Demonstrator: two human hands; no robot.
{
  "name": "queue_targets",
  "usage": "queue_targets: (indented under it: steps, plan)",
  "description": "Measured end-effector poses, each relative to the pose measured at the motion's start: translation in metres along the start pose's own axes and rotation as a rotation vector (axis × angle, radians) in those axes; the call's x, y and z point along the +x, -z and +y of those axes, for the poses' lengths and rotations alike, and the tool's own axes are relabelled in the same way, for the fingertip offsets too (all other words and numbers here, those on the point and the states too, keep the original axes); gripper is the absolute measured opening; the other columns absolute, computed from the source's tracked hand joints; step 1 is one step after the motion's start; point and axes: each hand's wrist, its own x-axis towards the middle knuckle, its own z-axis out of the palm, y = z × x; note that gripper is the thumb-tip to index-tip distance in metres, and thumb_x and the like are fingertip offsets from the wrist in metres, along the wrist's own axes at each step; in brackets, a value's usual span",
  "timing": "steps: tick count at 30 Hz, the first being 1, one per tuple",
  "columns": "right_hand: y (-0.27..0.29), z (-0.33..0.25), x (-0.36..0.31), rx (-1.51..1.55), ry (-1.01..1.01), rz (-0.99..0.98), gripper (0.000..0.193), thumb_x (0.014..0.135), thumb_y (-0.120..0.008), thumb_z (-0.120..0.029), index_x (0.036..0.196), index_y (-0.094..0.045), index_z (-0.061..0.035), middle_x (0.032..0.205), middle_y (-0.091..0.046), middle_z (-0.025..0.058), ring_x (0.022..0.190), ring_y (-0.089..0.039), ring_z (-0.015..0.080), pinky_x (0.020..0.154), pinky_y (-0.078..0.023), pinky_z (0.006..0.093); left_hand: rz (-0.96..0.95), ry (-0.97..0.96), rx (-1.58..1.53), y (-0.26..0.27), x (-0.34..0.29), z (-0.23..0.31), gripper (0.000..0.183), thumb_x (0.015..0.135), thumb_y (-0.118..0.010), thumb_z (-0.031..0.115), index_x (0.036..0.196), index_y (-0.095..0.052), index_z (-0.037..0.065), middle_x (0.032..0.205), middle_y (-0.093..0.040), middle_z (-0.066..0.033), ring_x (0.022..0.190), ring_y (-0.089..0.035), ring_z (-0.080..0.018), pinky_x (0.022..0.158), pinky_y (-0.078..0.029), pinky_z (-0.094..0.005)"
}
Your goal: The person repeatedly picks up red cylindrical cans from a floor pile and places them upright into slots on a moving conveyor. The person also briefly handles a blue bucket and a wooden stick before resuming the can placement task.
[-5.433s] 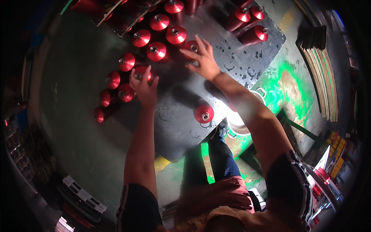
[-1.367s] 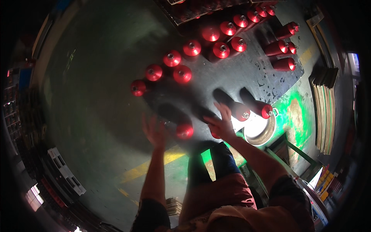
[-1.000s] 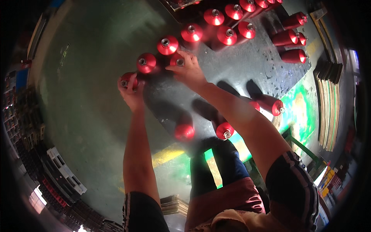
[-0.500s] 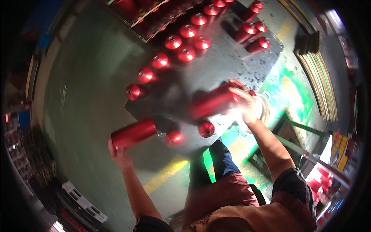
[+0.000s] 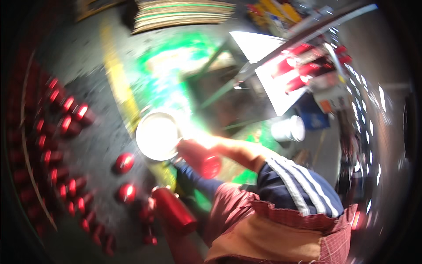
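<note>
In my right hand [image 5: 192, 134], washed out by glare, is a red metal cylinder [image 5: 201, 159], tilted with its round end toward me. My left hand [image 5: 152, 204], mostly hidden, grips a second red cylinder [image 5: 176, 213], slanting low in front of my body. Both look like fire extinguisher bodies. Beside my right hand stands a round white bucket [image 5: 140, 136], its inside blown out by light. Two more red cylinders, one [image 5: 125, 163] behind the other [image 5: 127, 192], stand on the dark floor sheet left of my hands.
Rows of red cylinders [image 5: 52, 156] fill the left side. A flat cardboard stack [image 5: 184, 15] lies at the far side. Right of centre is a metal frame stand [image 5: 220, 94], with a white table [image 5: 279, 94] bearing red cylinders. Another white bucket [image 5: 288, 129] is near it.
My view has swung to the right, so the standing cylinders now lie at the left. Both hands still hold their cylinders, now nearer my body. Much is smeared by motion.
</note>
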Motion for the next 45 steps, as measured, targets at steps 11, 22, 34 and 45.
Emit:
queue_targets:
  steps: [11, 22, 34, 45]
  plan:
    - [0.061, -0.041, 0.034, 0.431, 0.006, 0.149, 0.011, 0.087, -0.064, -0.01, 0.093, -0.07, -0.0025, 0.087, -0.072, 0.0093, 0.082, -0.068, 0.0184, 0.073, -0.056, 0.0332, -0.164, 0.605, -0.584, -0.08, 0.148, -0.012, 0.088, 0.092, -0.048, 0.063, 0.151, -0.016, 0.007, 0.144, -0.03, -0.0382, 0.126, -0.041, -0.0566, 0.096, -0.042, -0.0692]
    - [0.089, -0.072, 0.008, -0.285, -0.04, 0.191, 0.016, 0.089, -0.061, -0.016, 0.091, -0.067, -0.0019, 0.082, -0.069, 0.0075, 0.075, -0.066, 0.0141, 0.07, -0.053, 0.0308, 0.021, 0.306, -0.281, -0.096, 0.154, -0.053, 0.057, 0.1, -0.038, 0.056, 0.135, -0.049, 0.012, 0.133, -0.054, -0.0179, 0.108, -0.059, -0.0425, 0.086, -0.055, -0.056]
    - [0.018, -0.023, 0.011, -0.261, -0.099, 0.253, 0.042, 0.082, -0.061, -0.016, 0.122, -0.063, -0.0022, 0.117, -0.062, 0.0089, 0.113, -0.055, 0.0212, 0.102, -0.042, 0.0361, 0.566, -0.291, 0.845, -0.021, -0.034, -0.059, 0.037, 0.094, -0.058, 0.024, 0.123, -0.061, 0.001, 0.123, -0.063, -0.0118, 0.109, -0.061, -0.0215, 0.098, -0.047, -0.0344]
    - [-0.136, 0.11, 0.09, -0.946, 0.352, -0.024, 0.051, 0.071, -0.079, -0.009, 0.118, -0.071, -0.0268, 0.139, -0.047, 0.0153, 0.128, -0.046, 0.0294, 0.102, -0.043, 0.0422, 0.97, -1.086, 1.804, 0.027, -0.057, -0.091, 0.032, 0.067, -0.084, 0.017, 0.098, -0.076, 0.02, 0.125, -0.059, -0.0043, 0.118, -0.05, -0.0286, 0.102, -0.041, -0.0401]
